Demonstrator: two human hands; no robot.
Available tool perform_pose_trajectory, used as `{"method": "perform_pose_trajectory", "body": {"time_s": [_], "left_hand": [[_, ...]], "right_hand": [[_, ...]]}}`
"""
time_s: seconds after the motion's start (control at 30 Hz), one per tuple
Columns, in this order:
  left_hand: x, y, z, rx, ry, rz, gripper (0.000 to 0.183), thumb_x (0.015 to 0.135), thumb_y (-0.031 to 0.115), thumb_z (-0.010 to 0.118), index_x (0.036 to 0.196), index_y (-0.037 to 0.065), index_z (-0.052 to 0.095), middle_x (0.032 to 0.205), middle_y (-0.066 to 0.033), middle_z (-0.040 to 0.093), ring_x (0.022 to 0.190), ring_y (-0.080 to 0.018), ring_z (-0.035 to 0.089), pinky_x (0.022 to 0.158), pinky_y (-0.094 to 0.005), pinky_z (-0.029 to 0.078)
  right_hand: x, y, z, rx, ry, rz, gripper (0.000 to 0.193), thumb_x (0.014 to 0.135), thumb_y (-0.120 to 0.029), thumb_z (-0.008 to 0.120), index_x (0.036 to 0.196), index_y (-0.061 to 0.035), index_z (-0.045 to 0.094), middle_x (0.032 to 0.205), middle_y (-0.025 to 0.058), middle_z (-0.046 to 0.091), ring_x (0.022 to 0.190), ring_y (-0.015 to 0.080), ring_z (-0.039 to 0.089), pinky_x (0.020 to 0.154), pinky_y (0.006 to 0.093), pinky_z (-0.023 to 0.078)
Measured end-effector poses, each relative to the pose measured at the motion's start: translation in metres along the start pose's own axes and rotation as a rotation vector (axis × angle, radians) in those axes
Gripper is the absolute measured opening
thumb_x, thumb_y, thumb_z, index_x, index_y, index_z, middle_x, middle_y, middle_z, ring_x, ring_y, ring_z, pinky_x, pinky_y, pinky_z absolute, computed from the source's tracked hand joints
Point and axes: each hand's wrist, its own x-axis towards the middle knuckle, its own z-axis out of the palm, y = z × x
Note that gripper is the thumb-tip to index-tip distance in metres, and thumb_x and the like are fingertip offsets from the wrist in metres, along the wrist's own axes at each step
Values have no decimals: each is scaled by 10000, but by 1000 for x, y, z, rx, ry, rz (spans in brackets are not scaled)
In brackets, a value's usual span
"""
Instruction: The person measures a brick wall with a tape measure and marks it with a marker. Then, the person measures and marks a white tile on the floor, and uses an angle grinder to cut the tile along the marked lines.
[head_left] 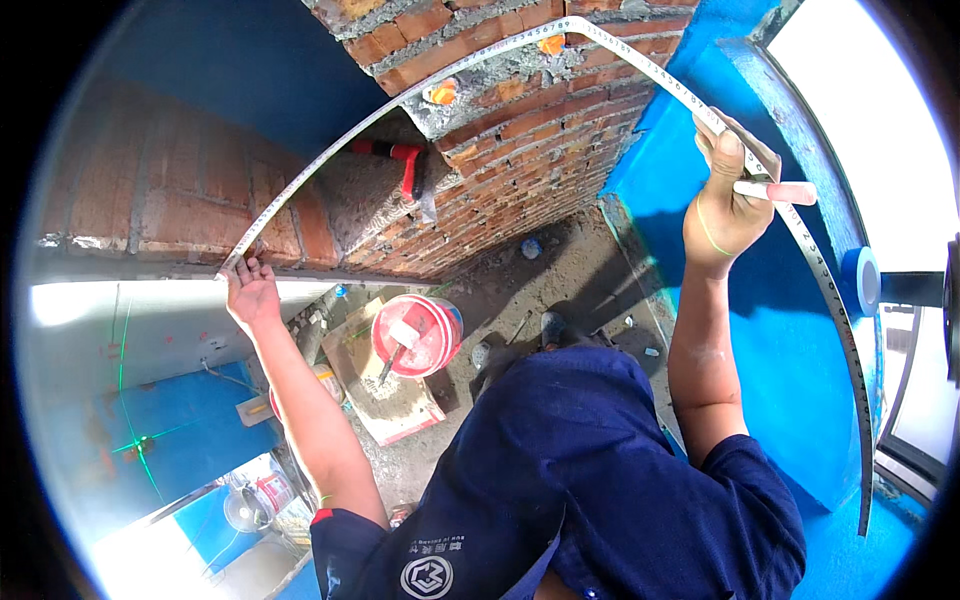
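Observation:
A long white measuring tape (pixel 470 62) with dark numerals arches across the brick wall, bent sharply near the top. My left hand (pixel 254 292) pinches its left end at the lower edge of the brickwork. On the right, my raised right hand (pixel 722 205) grips the tape with the thumb pressed on it. A marker (pixel 790 192), white with a pink end, also sits in that hand. Beyond it, the tape runs down along the blue wall to a free end at the lower right. No tape case shows.
A brick wall (pixel 545 155) has orange plugs. A tool with a red handle (pixel 411 172) lies on its ledge. Below stands a red bucket (pixel 455 335) with a trowel (pixel 391 366), on a board (pixel 350 350). Green laser lines (pixel 122 365) cross the left wall; a bright window is right.

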Motion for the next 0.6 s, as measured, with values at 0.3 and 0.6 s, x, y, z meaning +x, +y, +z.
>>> {"method": "perform_pose_trajectory", "body": {"time_s": [0.3,0.6], "left_hand": [[-8,-5,9,50,40,46,432,972,362,655,1289,78,581,1266,-46,611,1005,-244,546,860,-399,402],[-9,-5,7,-5,-13,16,373,985,332,650,1265,92,593,1193,-56,632,978,-238,555,795,-385,400]], "right_hand": [[3,-2,0,-71,-34,1,122,1031,-65,573,1070,41,525,1098,173,690,970,215,713,824,307,619],[4,-2,0,-90,-48,-1,117,1025,-37,569,1073,35,489,1086,195,685,960,240,726,801,319,631]]}}
